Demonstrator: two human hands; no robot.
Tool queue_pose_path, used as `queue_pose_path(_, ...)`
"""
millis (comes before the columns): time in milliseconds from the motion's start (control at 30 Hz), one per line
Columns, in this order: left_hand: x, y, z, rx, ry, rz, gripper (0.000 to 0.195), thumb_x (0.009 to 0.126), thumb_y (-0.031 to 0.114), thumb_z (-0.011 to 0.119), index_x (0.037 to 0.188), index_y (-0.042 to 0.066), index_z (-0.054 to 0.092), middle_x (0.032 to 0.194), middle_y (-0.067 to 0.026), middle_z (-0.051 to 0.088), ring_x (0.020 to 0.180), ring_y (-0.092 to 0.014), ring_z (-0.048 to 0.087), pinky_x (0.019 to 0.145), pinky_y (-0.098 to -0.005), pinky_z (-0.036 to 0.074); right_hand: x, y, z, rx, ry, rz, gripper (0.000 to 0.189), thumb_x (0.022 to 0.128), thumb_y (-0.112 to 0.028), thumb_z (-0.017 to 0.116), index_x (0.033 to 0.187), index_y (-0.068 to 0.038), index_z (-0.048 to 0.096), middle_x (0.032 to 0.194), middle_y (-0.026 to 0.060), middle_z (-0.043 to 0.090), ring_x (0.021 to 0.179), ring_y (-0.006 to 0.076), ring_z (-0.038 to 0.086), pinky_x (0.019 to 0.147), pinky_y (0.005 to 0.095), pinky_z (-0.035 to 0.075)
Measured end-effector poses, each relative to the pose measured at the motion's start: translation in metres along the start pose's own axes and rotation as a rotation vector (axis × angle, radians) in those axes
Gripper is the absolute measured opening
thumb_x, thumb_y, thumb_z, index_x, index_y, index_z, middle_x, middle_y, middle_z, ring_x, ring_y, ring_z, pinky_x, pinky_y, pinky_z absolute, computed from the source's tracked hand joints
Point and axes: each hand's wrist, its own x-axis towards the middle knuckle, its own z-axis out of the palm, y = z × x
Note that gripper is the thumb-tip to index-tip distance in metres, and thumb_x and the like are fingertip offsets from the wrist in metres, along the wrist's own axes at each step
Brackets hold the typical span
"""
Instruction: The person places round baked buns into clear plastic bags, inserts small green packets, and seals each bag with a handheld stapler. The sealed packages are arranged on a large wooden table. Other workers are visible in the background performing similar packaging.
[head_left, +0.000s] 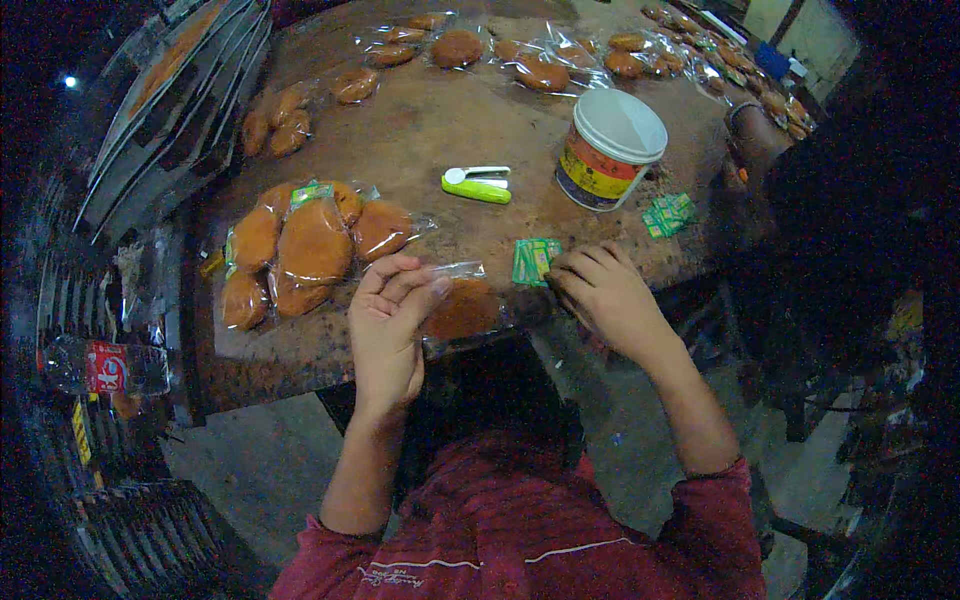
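Note:
My left hand (394, 322) pinches the top edge of a clear plastic bag between thumb and fingers. Inside that bag is a flat brown bun (466, 309), lying at the table's near edge. My right hand (604, 296) is at a small stack of green printed labels (532, 261), fingertips on or beside its right side; whether it grips one cannot be told. A green and white stapler (478, 185) rests on the table beyond the bag. Left of my left hand is a heap of bagged buns (315, 244), with a green label on top.
A white-rimmed plastic bucket (611, 150) stands beyond my right hand, with more green labels (669, 215) near it. Bagged buns (457, 49) line the far side of the wooden table (390, 139). Stacked trays (180, 97) are at the left. Another person's arm (750, 135) is at the right.

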Motion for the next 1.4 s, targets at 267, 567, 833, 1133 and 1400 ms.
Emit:
queue_pose_path(267,0.007,-0.005,-0.002,-0.034,-0.059,-0.087,0.032,0.083,-0.008,0.071,0.107,0.004,0.054,0.099,-0.0122,0.072,0.092,-0.017,0.069,0.085,-0.0296,0.056,0.005,0.004,-0.008,0.197,0.100,0.083,0.022,0.079,-0.005,0.071,0.101,-0.002,0.069,0.104,0.0100,0.066,0.100,0.0293,0.062,0.090,0.0413,0.049)
queue_pose_path(567,0.008,-0.008,0.001,0.048,-0.233,-0.124,0.031,0.085,-0.006,0.072,0.107,0.005,0.053,0.101,-0.0118,0.072,0.092,-0.016,0.069,0.085,-0.0288,0.056,0.029,-0.057,-0.030,0.655,0.544,0.285,0.025,0.085,0.003,0.069,0.110,-0.001,0.070,0.104,0.0142,0.074,0.091,0.0214,0.072,0.081,0.0330,0.056)
queue_pose_path(833,0.001,-0.012,-0.003,0.002,-0.163,-0.014,0.030,0.083,-0.006,0.071,0.106,0.006,0.055,0.104,-0.0108,0.070,0.092,-0.019,0.069,0.080,-0.0301,0.058,0.038,-0.073,-0.027,0.426,0.360,0.085,0.038,0.087,-0.008,0.069,0.125,-0.008,0.067,0.112,0.0138,0.069,0.102,0.0311,0.067,0.088,0.0403,0.054)
queue_pose_path(1133,-0.001,-0.024,-0.015,-0.126,-0.201,0.075,0.024,0.086,-0.011,0.066,0.103,0.002,0.056,0.100,-0.0075,0.066,0.100,-0.014,0.066,0.089,-0.0283,0.054,0.053,-0.085,-0.020,0.497,0.385,0.165,0.028,0.086,-0.013,0.073,0.113,-0.006,0.071,0.108,0.0126,0.067,0.099,0.0307,0.066,0.086,0.0385,0.053)
queue_pose_path(1400,0.004,-0.029,-0.019,-0.016,-0.265,0.134,0.032,0.085,-0.011,0.067,0.109,0.003,0.052,0.109,-0.0091,0.063,0.101,-0.016,0.064,0.090,-0.0288,0.054,0.060,-0.078,-0.016,0.621,0.260,0.261,0.016,0.088,-0.008,0.071,0.101,0.002,0.068,0.100,0.0122,0.066,0.094,0.0250,0.065,0.083,0.0341,0.050)
